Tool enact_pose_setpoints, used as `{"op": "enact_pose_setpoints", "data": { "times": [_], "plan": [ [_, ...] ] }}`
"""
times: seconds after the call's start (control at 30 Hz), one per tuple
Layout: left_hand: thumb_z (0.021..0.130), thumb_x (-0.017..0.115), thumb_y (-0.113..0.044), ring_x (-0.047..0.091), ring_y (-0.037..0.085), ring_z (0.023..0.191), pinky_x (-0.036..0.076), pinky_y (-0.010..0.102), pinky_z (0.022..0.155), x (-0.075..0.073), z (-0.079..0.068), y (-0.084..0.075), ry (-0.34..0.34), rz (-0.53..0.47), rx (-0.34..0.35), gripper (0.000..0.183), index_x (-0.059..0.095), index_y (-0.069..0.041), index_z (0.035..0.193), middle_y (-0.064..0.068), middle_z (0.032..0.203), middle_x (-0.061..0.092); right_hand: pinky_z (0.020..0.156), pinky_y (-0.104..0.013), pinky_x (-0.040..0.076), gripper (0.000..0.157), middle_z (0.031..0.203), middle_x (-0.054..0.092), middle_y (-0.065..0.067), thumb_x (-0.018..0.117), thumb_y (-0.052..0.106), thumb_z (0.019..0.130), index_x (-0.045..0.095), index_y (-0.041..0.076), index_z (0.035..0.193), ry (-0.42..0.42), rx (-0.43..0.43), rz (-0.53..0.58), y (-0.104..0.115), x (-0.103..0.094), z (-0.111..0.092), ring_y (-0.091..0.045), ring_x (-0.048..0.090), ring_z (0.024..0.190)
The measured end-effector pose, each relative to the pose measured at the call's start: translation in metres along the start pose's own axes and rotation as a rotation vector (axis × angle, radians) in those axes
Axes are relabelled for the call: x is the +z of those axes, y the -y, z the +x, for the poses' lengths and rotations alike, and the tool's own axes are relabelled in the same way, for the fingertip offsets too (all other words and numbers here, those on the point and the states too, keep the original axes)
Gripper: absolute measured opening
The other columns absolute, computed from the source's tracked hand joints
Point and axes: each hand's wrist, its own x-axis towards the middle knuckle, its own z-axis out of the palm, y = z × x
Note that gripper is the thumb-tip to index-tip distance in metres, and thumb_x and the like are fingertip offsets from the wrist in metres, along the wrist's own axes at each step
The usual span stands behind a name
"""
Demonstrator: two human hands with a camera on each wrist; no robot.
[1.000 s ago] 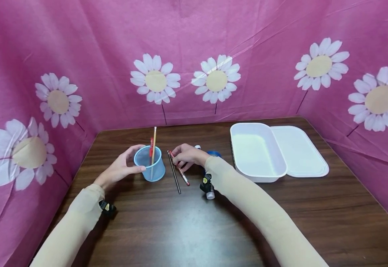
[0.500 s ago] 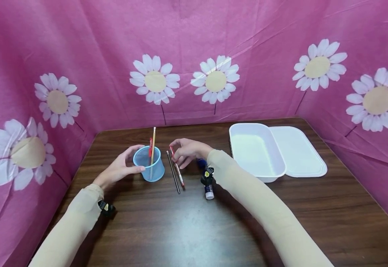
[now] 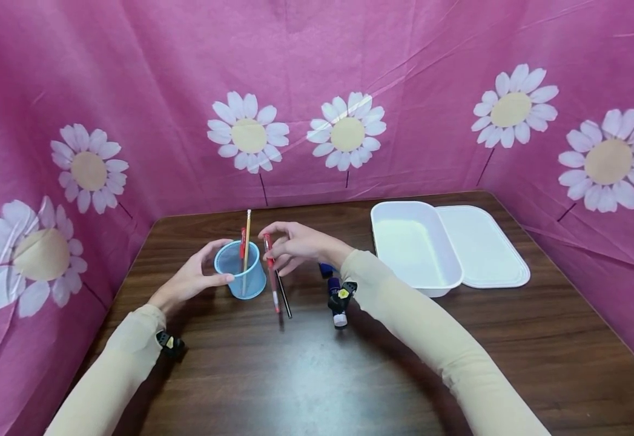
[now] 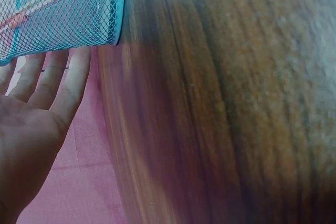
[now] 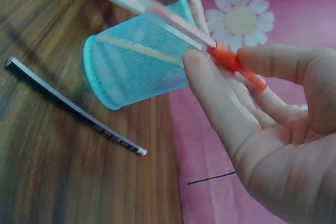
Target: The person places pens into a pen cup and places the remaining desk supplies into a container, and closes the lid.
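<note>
My left hand (image 3: 188,275) holds a light-blue mesh pen cup (image 3: 252,286) at its side, thumb at the front of the rim and fingers behind. A yellow pencil (image 3: 248,230) and a red pen (image 3: 243,243) stand in the cup. Just right of the cup, my right hand (image 3: 303,244) pinches another red pen (image 5: 181,23) by its red-capped end between thumb and fingers. This pen is tilted, its other end pointing down toward the table. Beneath it a black pencil (image 5: 73,103) lies on the wood.
A dark-blue tube with a white end (image 3: 340,319) and a blue object (image 3: 326,270) lie partly hidden by my right wrist. Farther right are a white plastic box (image 3: 453,266) and its white lid (image 3: 491,248). A pink flowered cloth (image 3: 306,36) hangs behind the table.
My right hand has lifted the red pen off the table and carried it left toward the cup, past the black pencil. The left hand stays on the cup.
</note>
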Motion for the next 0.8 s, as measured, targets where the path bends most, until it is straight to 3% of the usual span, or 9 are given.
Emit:
{"op": "enact_pose_setpoints", "data": {
  "times": [0.23,0.43,0.6,0.8],
  "plan": [
    [0.091,0.078,-0.014,0.046,0.027,0.130,0.036,0.046,0.106,0.001,-0.001,-0.002,0.011,-0.024,-0.012,0.073,0.039,-0.017,0.153,0.010,0.142,0.053,0.083,-0.056,0.057,0.041,0.107,0.072,-0.023,0.066,0.006,0.098,0.051,0.006,0.137,0.054,-0.035,0.010,0.015,-0.001,-0.006,-0.041,0.071,0.094],
    [0.091,0.077,-0.009,0.049,0.032,0.127,0.041,0.035,0.102,0.002,0.000,0.000,0.007,-0.042,0.016,0.073,0.038,-0.011,0.153,0.017,0.142,0.052,0.085,-0.056,0.057,0.033,0.099,0.074,-0.018,0.063,0.005,0.100,0.053,0.004,0.132,0.062,-0.039,0.088,0.026,-0.002,-0.010,-0.036,0.073,0.091],
    [0.090,0.078,-0.011,0.049,0.030,0.126,0.042,0.031,0.101,0.001,0.001,-0.002,0.014,-0.011,0.014,0.073,0.040,-0.012,0.152,0.014,0.142,0.052,0.088,-0.057,0.055,0.024,0.102,0.074,-0.020,0.062,0.003,0.100,0.055,0.002,0.123,0.104,-0.099,0.165,0.037,0.005,-0.020,-0.035,0.073,0.093],
    [0.089,0.080,-0.014,0.052,0.026,0.124,0.044,0.031,0.099,-0.001,0.000,-0.002,0.015,0.016,0.002,0.074,0.040,-0.017,0.152,0.009,0.140,0.054,0.086,-0.053,0.057,0.028,0.106,0.074,-0.019,0.062,0.003,0.100,0.055,-0.005,0.125,0.145,-0.163,0.130,0.051,0.017,-0.031,-0.038,0.072,0.099]
  ]
}}
